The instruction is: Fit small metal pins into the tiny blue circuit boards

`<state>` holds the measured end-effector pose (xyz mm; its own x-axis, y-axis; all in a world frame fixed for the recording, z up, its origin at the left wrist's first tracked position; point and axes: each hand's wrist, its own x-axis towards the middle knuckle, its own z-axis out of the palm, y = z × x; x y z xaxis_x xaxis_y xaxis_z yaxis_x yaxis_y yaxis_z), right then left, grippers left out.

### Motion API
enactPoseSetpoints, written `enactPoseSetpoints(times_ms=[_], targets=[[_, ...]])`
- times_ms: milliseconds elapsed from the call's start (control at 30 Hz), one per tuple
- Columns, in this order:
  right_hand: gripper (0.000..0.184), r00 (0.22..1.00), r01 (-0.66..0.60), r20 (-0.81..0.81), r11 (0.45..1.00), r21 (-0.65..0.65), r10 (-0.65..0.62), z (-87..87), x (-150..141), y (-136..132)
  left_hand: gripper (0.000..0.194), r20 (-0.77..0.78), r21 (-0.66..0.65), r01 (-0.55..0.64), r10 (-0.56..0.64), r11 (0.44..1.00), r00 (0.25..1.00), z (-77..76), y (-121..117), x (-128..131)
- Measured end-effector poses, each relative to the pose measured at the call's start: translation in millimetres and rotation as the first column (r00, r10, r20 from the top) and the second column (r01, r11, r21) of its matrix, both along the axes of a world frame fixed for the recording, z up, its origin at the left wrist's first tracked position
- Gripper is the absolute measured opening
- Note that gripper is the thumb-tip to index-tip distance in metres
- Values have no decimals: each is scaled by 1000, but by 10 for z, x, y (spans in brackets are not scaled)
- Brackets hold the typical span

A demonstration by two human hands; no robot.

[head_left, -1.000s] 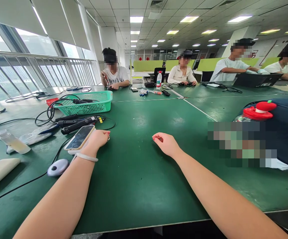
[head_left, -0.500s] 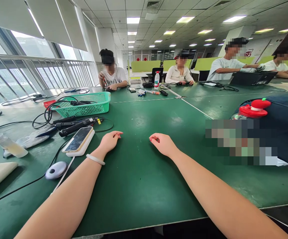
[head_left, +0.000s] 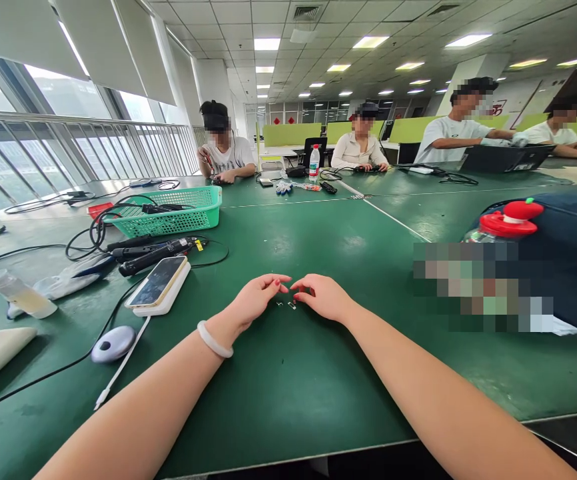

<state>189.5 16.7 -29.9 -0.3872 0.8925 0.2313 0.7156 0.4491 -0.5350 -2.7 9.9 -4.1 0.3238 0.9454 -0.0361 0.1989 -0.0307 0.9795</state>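
My left hand (head_left: pixel 256 300), with a pale bangle (head_left: pixel 214 341) on its wrist, hovers low over the green table (head_left: pixel 278 413). Its fingers are stretched out and apart, and I see nothing in them. Facing it, my right hand (head_left: pixel 326 297) has loosely bent fingers, thumb apart from the rest, holding nothing I can see. The fingertips of both hands almost meet. Just below them on the tabletop lie a tiny pale piece (head_left: pixel 279 304) and a small whitish, shiny piece (head_left: pixel 292 305); both are too small to name.
At left lie a phone (head_left: pixel 161 280) on a white block, a lilac round device (head_left: pixel 113 344), a capped clear bottle (head_left: pixel 18 293) and black handheld devices (head_left: pixel 156 257). A green basket (head_left: pixel 168 217) holds cables. A dark bag (head_left: pixel 568 260) sits at right. Several people sit across the table.
My left hand has moved right, close to my right hand, which has shifted slightly down and left with its fingers opening. Two tiny pale pieces now show on the table below them.
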Motion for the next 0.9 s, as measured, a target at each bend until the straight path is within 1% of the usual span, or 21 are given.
enactPoseSetpoints(times_ms=[67,133,167,233,300,367,467,533,567,633,700,800,900], targets=[[18,1000,-29,2,999,18,29,4,-26,-16,31,162,-54,93,-84,994,983,-27,-33,57],[16,999,-54,4,998,29,54,7,-54,-29,33,283,-70,137,-112,988,953,-40,-42,71],[18,998,-65,5,997,31,65,9,-68,-34,33,315,-67,128,-100,990,944,-43,-35,60],[23,997,-80,6,996,34,80,17,-95,-44,33,337,-56,66,-43,996,940,-48,-6,19],[22,995,-102,15,994,37,102,29,-120,-61,32,335,-51,-14,30,999,942,-56,29,-21],[19,991,-130,33,991,40,129,40,-143,-83,31,295,-33,-80,86,996,952,-69,56,-37],[14,985,-168,55,984,53,165,50,-175,-114,27,157,65,-143,132,988,979,-99,82,-19],[9,982,-185,51,980,68,182,56,-189,-124,22,74,132,-165,156,977,985,-123,98,-2],[9,982,-185,34,980,73,183,59,-192,-125,19,50,148,-171,165,974,985,-133,106,3],[11,988,-144,-48,988,54,147,66,-189,-118,17,26,139,-184,182,973,983,-148,117,5],[11,979,-66,-193,998,-22,61,72,-171,-100,16,24,92,-196,195,976,981,-151,118,6],[17,915,8,-398,988,-151,-68,68,-128,-62,13,72,8,-192,191,981,979,-135,98,20],[20,848,37,-507,971,-235,-155,45,-104,-26,15,131,-21,-164,166,986,977,-123,72,46]])
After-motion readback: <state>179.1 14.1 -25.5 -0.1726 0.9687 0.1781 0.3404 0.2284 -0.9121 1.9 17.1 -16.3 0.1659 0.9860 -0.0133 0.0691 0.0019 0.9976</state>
